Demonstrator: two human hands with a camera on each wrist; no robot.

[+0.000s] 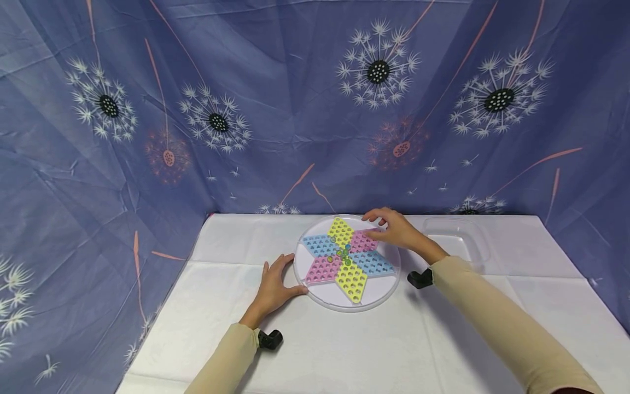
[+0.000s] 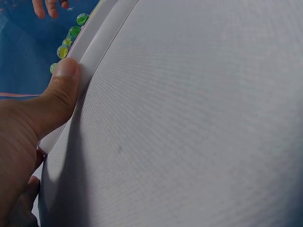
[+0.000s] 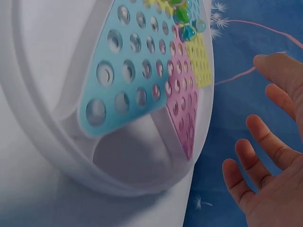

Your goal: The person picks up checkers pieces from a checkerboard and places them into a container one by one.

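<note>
A round white Chinese checkers board (image 1: 380, 287) lies on the table, its star of yellow, pink and blue points full of holes. Several glass marbles (image 1: 348, 262) are clustered about its middle, green, yellowish and blue. My left hand (image 1: 272, 287) rests at the board's left edge, thumb and fingers spread apart. In the left wrist view its thumb (image 2: 64, 82) touches the rim. Over the far right of the board hovers my right hand (image 1: 397, 230), near a pink point. The right wrist view shows its fingers (image 3: 267, 137) loosely bent with nothing between them.
A clear plastic tray (image 1: 479, 241) sits on the white-covered table (image 1: 206, 306) at the back right, partly behind the right forearm. Blue cloth (image 1: 295, 109) with dandelion prints hangs behind the table and along its sides.
</note>
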